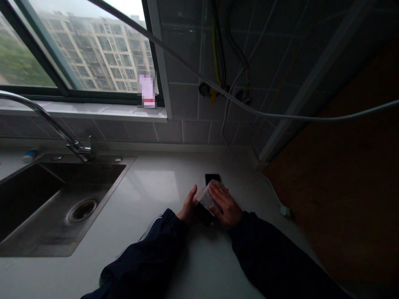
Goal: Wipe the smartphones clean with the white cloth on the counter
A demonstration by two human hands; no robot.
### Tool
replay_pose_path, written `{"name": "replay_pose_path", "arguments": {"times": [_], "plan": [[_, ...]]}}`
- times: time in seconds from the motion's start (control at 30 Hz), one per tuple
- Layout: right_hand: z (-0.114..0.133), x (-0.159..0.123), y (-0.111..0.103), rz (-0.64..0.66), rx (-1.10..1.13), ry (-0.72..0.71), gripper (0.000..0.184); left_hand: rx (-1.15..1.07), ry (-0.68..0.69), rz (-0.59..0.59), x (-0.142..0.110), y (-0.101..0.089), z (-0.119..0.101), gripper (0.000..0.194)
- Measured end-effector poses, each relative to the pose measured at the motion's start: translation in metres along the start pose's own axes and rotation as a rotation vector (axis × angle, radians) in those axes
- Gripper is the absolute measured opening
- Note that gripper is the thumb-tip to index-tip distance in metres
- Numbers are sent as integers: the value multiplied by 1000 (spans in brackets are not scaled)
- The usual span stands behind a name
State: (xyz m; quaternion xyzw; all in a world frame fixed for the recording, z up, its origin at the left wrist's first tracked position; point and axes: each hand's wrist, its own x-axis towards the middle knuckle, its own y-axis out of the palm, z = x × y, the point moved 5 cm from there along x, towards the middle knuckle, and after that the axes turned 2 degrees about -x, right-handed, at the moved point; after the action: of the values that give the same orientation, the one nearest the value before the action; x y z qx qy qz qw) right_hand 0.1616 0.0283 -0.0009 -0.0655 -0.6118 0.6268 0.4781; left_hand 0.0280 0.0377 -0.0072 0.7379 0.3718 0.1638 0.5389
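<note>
A dark, flat phone [204, 215] lies tilted in my left hand [188, 206], whose thumb points up along its edge while the other fingers are mostly hidden beneath it. Over the upper part of the phone spreads a pale, thin tissue [205, 197]. My right hand [225, 203] presses this tissue onto the phone's face with its fingers laid together across it. Just beyond my hands, a second black flat object [212, 178], like a phone, rests on the counter, partly covered from view by the tissue.
A steel sink [102, 216] with a curved faucet [59, 128] is set into the white counter [149, 232] on the left. A white cable [271, 116] crosses overhead, and a plug [284, 211] lies near the right edge. Behind stand a window and a tiled wall with pipes [215, 50].
</note>
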Motion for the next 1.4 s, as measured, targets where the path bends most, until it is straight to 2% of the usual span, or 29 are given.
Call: {"name": "replay_pose_path", "arguments": {"times": [0.1, 0.23, 0.33, 0.43, 0.5, 0.57, 0.63, 0.7, 0.77, 1.13, 1.4], "plan": [[24, -2, 3, 8, 23, -78, 68, 0, 28, -83, 1, -11, -3, 68], [52, -5, 10, 133, 60, -215, 70, 9, 80, -141, 3, -22, -8, 71], [39, -1, 7, 108, 54, -206, 68, 22, 50, -113, 2, -18, -5, 71], [9, 4, -1, 39, 2, -83, 67, 54, -54, -81, 0, -8, 2, 76], [-1, 5, -4, 7, -17, 10, 67, 66, -93, -77, -1, -3, 5, 75], [8, 5, -3, 25, -16, -22, 70, 46, -43, -96, -1, -3, 2, 72], [28, 2, 2, 73, 10, -134, 74, 2, 22, -136, 0, -8, -4, 71], [44, -1, 8, 116, 39, -206, 78, -44, 47, -166, 1, -15, -7, 69], [51, -1, 10, 124, 51, -218, 74, -75, 48, -170, 2, -19, -9, 67], [42, -2, 10, 74, 67, -223, 64, -77, 63, -84, 2, -19, -5, 64], [34, -2, 20, 40, 10, -236, 64, -78, 13, -199, 0, -5, -5, 68]]}}
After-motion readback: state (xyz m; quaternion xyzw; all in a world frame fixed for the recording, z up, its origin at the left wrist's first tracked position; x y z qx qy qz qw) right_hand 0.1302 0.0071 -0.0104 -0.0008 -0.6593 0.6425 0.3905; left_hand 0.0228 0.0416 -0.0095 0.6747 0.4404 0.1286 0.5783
